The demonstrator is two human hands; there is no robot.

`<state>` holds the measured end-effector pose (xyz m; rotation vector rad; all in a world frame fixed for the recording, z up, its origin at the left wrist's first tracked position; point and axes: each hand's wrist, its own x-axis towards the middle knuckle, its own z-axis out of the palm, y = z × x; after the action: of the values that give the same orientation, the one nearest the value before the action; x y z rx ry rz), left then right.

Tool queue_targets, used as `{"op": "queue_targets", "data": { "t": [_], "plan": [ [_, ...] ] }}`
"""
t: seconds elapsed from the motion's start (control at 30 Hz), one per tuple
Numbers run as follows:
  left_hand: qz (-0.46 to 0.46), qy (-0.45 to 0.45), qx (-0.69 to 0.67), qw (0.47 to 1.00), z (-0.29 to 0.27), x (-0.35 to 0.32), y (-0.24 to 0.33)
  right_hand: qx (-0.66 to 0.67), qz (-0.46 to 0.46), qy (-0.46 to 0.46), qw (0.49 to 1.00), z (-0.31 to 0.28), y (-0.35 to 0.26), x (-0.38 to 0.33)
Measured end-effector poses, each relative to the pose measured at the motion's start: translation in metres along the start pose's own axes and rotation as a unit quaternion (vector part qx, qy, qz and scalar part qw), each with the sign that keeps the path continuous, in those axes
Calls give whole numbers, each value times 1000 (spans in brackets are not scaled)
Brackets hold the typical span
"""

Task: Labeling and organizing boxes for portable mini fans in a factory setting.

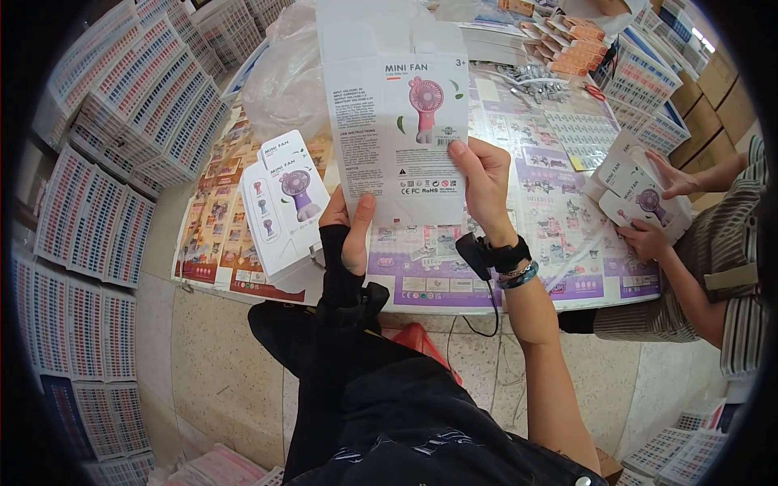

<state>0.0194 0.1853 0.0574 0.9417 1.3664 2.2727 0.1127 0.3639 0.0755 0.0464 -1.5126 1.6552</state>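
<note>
I hold a white printed carton (397, 105) upright over the table. It carries a picture of a pink handheld fan, and its top flaps stand up. My left hand (350, 227) grips its lower left edge with the thumb on the front. At the right edge, my right hand (486, 182) pinches it between thumb and fingers, which are partly hidden behind it. Left of my left hand, a stack of similar white cartons (279, 223) with a purple fan picture lies on the table.
A printed sheet (510, 251) covers the table. At the right, a co-worker's hands (648, 235) hold similar cartons (628, 182). Behind are a clear plastic bag (284, 81), small metal parts (539, 81), red-handled scissors (594, 91) and orange boxes (563, 44). Printed-sheet stacks (154, 105) stand left.
</note>
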Motion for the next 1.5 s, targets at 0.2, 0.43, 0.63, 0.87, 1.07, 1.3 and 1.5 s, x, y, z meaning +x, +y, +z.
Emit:
{"op": "queue_targets", "data": {
  "t": [0.2,0.43,0.63,0.87,1.07,1.3,1.5],
  "plan": [
    [3,-4,22,1000,0,-3,4,68,17,5,998,3,2,2],
    [4,1,21,1000,4,-6,4,-14,43,-1,999,2,-6,3],
    [-6,-4,20,1000,0,-7,0,-10,51,5,999,0,0,3],
    [1,-13,50,999,-5,-13,4,39,41,0,998,1,2,1],
    [-11,4,41,999,-9,-16,7,55,56,-24,997,1,0,-1],
    [-9,4,42,999,-11,-18,10,95,55,-32,993,0,3,-2],
    [-9,8,42,999,-12,-20,10,83,61,-31,994,-1,5,-3]
  ]
}}
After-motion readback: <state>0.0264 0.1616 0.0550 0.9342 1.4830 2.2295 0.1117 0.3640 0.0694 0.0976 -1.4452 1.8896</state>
